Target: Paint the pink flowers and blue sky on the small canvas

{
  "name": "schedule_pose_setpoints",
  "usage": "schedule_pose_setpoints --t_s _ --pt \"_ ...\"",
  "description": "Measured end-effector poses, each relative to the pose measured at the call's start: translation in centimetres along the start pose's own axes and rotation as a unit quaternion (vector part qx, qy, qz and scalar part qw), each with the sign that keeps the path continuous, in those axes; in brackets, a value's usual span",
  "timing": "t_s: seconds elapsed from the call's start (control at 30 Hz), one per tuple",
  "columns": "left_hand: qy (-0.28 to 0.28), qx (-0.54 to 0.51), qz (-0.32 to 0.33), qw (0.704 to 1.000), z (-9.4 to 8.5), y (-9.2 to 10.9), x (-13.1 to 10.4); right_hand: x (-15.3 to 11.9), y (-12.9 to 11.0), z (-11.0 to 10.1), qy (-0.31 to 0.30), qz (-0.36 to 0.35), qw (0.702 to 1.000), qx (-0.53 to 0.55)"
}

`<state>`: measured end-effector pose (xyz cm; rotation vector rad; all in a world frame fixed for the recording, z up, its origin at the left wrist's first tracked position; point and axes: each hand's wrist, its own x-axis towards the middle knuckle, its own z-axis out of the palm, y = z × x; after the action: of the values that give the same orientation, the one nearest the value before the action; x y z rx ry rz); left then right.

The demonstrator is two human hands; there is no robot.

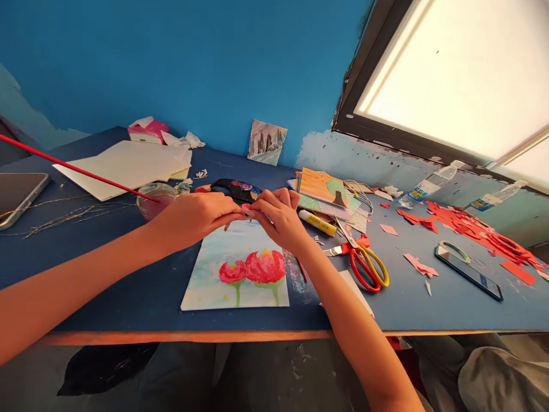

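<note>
My left hand (pixel 199 216) and my right hand (pixel 281 220) meet above the far edge of a painting. Their fingertips pinch a small pink thing (pixel 246 209), mostly hidden, whose kind I cannot make out. Below them the painting (pixel 206 289) lies flat, with two red flowers on green stems against pale blue. Just behind my fingers is a black tray (pixel 227 184) with coloured round spots, partly covered by my hands. To the left of my left hand, a clear cup (pixel 150 212) holds pinkish liquid, and a long red stick (pixel 86 170) leans in it.
Right of my right forearm lie scissors (pixel 364 266), a yellow glue stick (pixel 317 223) and a phone (pixel 467 272). Red paper scraps (pixel 476 229) and two bottles (pixel 431 183) are farther right. White sheets (pixel 128 163), wires (pixel 72 220) and another phone (pixel 19 197) lie left.
</note>
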<state>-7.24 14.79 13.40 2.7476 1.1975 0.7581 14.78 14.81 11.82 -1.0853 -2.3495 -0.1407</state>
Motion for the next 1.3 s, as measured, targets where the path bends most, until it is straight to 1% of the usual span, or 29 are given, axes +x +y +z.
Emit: schedule_pose_setpoints --t_s 0.1,0.17,0.23,0.33,0.4,0.5,0.57,0.67,0.73,0.8,0.93,1.0,1.17,1.3 --pt "-0.018 0.009 -0.008 1.0 0.4 0.2 -0.3 -0.1 0.2 0.2 0.007 0.008 1.0 -0.016" --pt "-0.03 -0.003 -0.026 0.999 0.6 0.0 -0.7 -0.1 0.8 0.6 0.014 0.02 1.0 -0.019" --pt "-0.043 -0.026 -0.045 0.998 0.7 -0.7 -1.5 0.0 2.0 0.9 0.01 0.03 1.0 -0.002" --pt "-0.072 -0.062 -0.085 0.992 0.9 -2.5 -3.5 0.1 3.9 1.4 -0.038 0.061 0.996 0.06" --pt "-0.121 -0.075 -0.11 0.984 1.0 -3.8 -4.9 0.1 4.6 1.6 -0.058 0.093 0.99 0.088" --pt "-0.195 -0.077 -0.133 0.969 0.7 -4.8 -6.1 0.0 4.7 1.8 -0.052 0.116 0.988 0.09" --pt "-0.242 -0.075 -0.15 0.956 0.2 -4.7 -6.1 0.0 4.4 1.9 -0.053 0.125 0.987 0.083" --pt "-0.302 -0.057 -0.172 0.936 -0.6 -3.9 -5.6 -0.2 4.2 2.1 -0.061 0.14 0.986 0.067" --pt "-0.311 -0.045 -0.174 0.933 -0.8 -3.5 -5.3 -0.2 4.2 2.2 -0.061 0.143 0.986 0.055" --pt "-0.308 -0.039 -0.162 0.937 -0.7 -3.7 -5.4 -0.3 4.2 2.4 -0.054 0.144 0.987 0.043" --pt "-0.287 -0.025 -0.104 0.952 -0.1 -4.8 -6.2 -0.3 4.2 3.0 -0.052 0.143 0.988 0.035" --pt "-0.285 -0.02 -0.092 0.954 0.3 -5.4 -6.4 -0.3 4.0 3.3 -0.057 0.14 0.988 0.038" --pt "-0.345 -0.027 -0.141 0.927 0.7 -5.7 -6.0 -0.3 3.6 3.8 -0.053 0.136 0.989 0.04" --pt "-0.351 -0.035 -0.159 0.922 0.8 -5.5 -5.7 -0.3 3.3 4.1 -0.052 0.135 0.989 0.037"
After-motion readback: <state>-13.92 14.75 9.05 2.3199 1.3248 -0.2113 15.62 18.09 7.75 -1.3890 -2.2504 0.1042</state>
